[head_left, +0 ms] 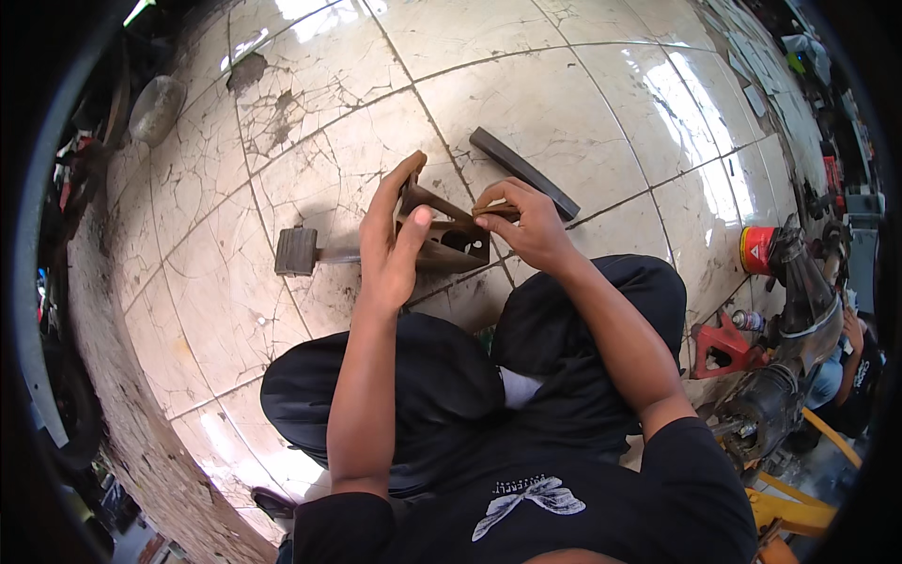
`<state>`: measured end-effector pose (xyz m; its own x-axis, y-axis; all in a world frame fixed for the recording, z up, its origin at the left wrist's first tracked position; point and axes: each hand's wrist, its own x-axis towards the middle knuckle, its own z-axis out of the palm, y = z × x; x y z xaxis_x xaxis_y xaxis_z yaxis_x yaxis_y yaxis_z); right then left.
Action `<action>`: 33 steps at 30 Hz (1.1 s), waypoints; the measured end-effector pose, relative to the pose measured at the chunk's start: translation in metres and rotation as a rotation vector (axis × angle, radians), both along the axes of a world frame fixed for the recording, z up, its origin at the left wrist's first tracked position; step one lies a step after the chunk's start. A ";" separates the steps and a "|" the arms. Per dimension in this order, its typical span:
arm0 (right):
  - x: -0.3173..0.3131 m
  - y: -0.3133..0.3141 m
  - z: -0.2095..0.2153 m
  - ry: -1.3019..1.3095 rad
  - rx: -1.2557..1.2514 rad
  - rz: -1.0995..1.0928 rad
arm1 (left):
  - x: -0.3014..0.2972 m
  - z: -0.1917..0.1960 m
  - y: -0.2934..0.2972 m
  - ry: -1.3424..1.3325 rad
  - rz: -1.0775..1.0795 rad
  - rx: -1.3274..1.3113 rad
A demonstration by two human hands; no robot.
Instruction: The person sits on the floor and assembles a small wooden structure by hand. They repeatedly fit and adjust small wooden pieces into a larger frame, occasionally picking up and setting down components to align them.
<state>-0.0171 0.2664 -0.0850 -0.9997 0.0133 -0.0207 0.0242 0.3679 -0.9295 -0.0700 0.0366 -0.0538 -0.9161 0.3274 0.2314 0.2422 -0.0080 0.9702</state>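
My left hand [390, 249] steadies a dark, rusty metal bracket [456, 256] with round holes, its fingers along the left side and its thumb over the near edge. A slanting flat plate shows between my hands as part of the bracket. At the bracket's right end my right hand [531, 226] pinches a small, thin brown piece [498, 211]; its exact kind is too small to make out. Left of the bracket lies a hammer [297, 251] with a blocky head, its handle running toward my left hand. A dark metal bar [526, 174] lies beyond my right hand.
I squat on a cracked tile floor [329, 113]. To the right stand a red-and-yellow can [756, 250], a red metal stand [722, 346] and a large greasy axle-like part [799, 329]. Another person [853, 352] is at the far right. A rounded grey object [157, 110] sits far left.
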 end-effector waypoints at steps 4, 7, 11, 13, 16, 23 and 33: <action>0.000 -0.001 -0.004 -0.083 -0.101 0.003 | 0.001 0.013 0.002 -0.092 0.016 -0.086; 0.001 -0.001 0.003 -0.052 -0.009 0.074 | 0.001 0.013 0.001 -0.072 0.017 -0.092; 0.004 -0.007 0.001 0.036 0.110 0.051 | 0.004 0.012 0.004 -0.069 0.047 -0.019; 0.004 -0.011 -0.002 0.096 0.162 0.023 | 0.000 0.001 0.004 0.030 0.062 -0.018; -0.002 -0.034 -0.002 0.402 0.178 -0.170 | 0.000 -0.004 0.005 0.030 0.071 0.043; 0.002 -0.029 -0.010 0.196 0.210 -0.038 | 0.000 -0.008 0.009 0.087 0.109 0.037; -0.006 -0.040 -0.015 0.204 0.326 -0.130 | 0.000 -0.012 0.008 0.071 0.099 0.012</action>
<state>-0.0227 0.2264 -0.0996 -0.9724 0.1132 0.2041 -0.0828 0.6501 -0.7553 -0.0700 0.0450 -0.0661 -0.9251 0.2329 0.2999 0.3102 0.0078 0.9507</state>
